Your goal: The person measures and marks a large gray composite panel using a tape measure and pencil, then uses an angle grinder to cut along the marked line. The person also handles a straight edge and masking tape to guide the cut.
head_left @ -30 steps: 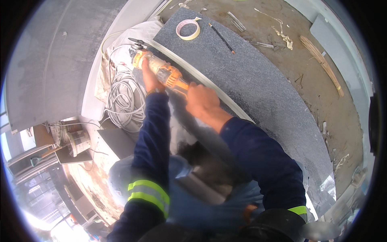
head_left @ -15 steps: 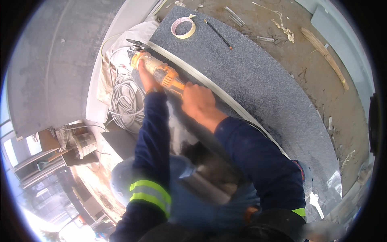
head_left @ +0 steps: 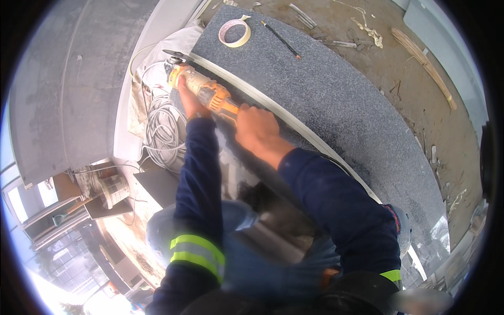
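Note:
An orange and grey angle grinder (head_left: 212,94) lies along the near side of the dark grey stone slab (head_left: 315,89). Its disc (head_left: 177,55) is at the slab's far left corner, by the end of a pale strip (head_left: 262,101) running lengthwise along the slab. I cannot tell whether the disc touches the stone. My left hand (head_left: 190,100) is closed around the front body of the grinder, behind its head. My right hand (head_left: 258,130) grips the rear handle. A roll of masking tape (head_left: 222,35) and a dark pencil (head_left: 282,40) rest on the slab's far end.
Coiled grey cable (head_left: 164,128) hangs beside a white cloth (head_left: 176,44) left of the slab. A bucket (head_left: 113,190) stands lower left. Past the slab, a bundle of thin sticks (head_left: 424,67) and scattered scraps lie on the dirty floor (head_left: 378,68).
The view has shifted slightly. Both hands keep their hold on the angle grinder, which stays at nearly the same place by the slab's far corner.

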The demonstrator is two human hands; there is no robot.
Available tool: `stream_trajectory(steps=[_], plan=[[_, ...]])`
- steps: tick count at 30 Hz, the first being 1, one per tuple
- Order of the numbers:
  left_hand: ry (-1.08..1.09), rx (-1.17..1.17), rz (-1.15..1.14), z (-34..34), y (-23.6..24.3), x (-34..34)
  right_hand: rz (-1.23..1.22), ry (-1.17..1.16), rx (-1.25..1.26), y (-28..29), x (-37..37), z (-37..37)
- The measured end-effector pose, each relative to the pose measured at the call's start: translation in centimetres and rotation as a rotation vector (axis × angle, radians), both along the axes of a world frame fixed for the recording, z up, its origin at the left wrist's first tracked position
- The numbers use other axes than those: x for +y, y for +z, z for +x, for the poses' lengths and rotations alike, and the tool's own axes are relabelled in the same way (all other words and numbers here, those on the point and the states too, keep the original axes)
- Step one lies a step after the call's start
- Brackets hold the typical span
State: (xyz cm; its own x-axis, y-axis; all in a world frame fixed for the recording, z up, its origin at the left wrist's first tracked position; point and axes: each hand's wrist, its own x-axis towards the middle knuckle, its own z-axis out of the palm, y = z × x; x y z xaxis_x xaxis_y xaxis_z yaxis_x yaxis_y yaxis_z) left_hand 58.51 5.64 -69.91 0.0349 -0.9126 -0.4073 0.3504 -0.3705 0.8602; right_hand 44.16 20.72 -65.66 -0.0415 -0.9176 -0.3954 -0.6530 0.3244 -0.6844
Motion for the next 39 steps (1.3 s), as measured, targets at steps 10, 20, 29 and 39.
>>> stream_trajectory(steps=[10, 20, 29, 39], plan=[[-0.030, 0.014, -0.011, 0.8, -0.7, -0.6, 0.013, 0.002, 0.000, 0.0, -0.1, 0.2], [-0.036, 0.001, -0.011, 0.5, -0.3, -0.2, 0.008, 0.016, -0.002, 0.3, 0.0, 0.0], [-0.032, -0.010, -0.015, 1.2, -1.1, -1.0, 0.017, 0.017, 0.000, 0.3, -0.1, 0.1], [-0.036, 0.001, 0.010, 0.7, -0.4, -0.5, 0.020, 0.019, -0.007, 0.5, 0.0, 0.0]])
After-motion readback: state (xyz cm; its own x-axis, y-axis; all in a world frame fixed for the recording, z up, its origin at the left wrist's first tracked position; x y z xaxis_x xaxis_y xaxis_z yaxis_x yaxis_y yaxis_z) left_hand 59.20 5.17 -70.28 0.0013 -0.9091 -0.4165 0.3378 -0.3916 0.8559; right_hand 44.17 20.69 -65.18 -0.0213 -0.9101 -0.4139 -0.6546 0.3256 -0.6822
